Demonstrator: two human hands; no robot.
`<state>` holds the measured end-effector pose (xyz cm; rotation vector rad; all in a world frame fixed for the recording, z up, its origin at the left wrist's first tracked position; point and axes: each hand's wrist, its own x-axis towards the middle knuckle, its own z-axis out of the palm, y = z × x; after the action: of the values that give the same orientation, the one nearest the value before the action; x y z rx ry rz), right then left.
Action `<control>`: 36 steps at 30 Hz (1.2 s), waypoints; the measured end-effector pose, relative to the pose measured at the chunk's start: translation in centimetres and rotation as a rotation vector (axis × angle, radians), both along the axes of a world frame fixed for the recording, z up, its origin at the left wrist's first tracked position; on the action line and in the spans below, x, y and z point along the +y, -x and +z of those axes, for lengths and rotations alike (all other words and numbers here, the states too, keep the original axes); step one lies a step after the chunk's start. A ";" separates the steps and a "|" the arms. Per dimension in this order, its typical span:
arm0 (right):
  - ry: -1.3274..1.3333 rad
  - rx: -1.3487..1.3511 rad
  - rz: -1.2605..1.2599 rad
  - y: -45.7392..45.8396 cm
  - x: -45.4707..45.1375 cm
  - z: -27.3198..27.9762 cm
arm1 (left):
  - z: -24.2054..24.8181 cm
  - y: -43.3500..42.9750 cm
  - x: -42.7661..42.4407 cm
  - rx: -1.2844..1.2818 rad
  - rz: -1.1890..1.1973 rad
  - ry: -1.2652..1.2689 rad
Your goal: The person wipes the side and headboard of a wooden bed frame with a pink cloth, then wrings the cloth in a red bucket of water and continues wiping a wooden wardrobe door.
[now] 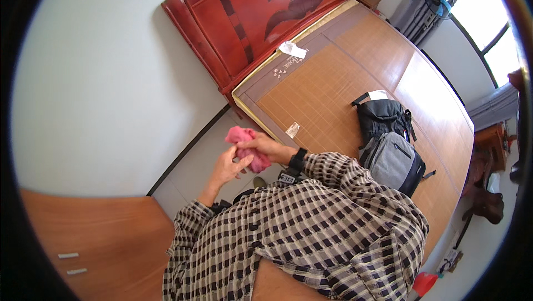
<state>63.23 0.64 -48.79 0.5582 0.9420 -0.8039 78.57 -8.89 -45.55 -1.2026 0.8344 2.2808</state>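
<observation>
A crumpled pink cloth is bunched between my two hands, in front of my checked shirt. My right hand grips it from the right, fingers wrapped over its middle. From the other side my left hand holds its lower left part, with the thumb against it. Folds of the cloth stick out above and below the fingers. Each wrist wears a dark strap, and the right one carries a small device with a printed marker.
Right of me is a bed with a woven mat and a carved red headboard. A grey and black backpack, a white paper or tissue and a small card-like packet lie there. A wooden cabinet stands at lower left.
</observation>
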 end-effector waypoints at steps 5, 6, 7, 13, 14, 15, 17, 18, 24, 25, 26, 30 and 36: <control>-0.122 0.002 -0.025 7.9 2.0 0.7 | -0.7 2.7 -5.0 0.135 -0.144 0.494; -0.147 0.109 -0.010 9.9 2.4 1.0 | -1.1 3.3 -6.5 0.102 -0.117 0.589; -0.194 0.128 0.023 12.0 2.7 1.3 | -1.2 3.6 -8.1 0.072 -0.086 0.693; -0.256 0.319 0.322 25.9 -1.2 2.6 | 0.1 1.5 -18.1 -0.127 0.117 1.379; -0.198 0.396 0.480 28.2 -2.5 2.4 | 0.7 0.6 -19.0 -0.114 0.053 1.535; -0.163 0.545 0.553 30.3 -3.7 1.8 | 1.0 0.0 -19.6 -0.114 0.030 1.634; -0.101 0.853 0.745 33.9 -5.8 0.2 | 1.7 -1.0 -20.6 -0.112 -0.016 1.840; -0.038 0.971 0.872 35.9 -6.4 -0.2 | 1.8 -1.3 -20.8 -0.078 -0.026 1.961; -0.399 1.536 1.378 45.3 -7.5 0.0 | 5.0 -4.4 -21.2 -0.136 -0.162 1.967; -0.466 1.654 1.301 46.5 -8.0 0.2 | 5.7 -5.0 -20.8 -0.155 -0.168 1.990; -0.514 1.815 1.199 47.5 -8.6 0.6 | 6.5 -5.7 -20.4 -0.136 -0.201 1.989; -0.595 2.005 0.806 49.9 -12.2 1.9 | 10.2 -7.9 -19.1 -0.065 -0.445 1.973; -0.437 2.198 0.856 50.7 -15.6 4.0 | 16.9 -10.1 -17.3 -0.207 -0.416 2.063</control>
<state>12.53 -14.92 -44.84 -0.7480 3.0707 -0.0716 88.64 -26.20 -28.70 -1.3859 3.0235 0.2499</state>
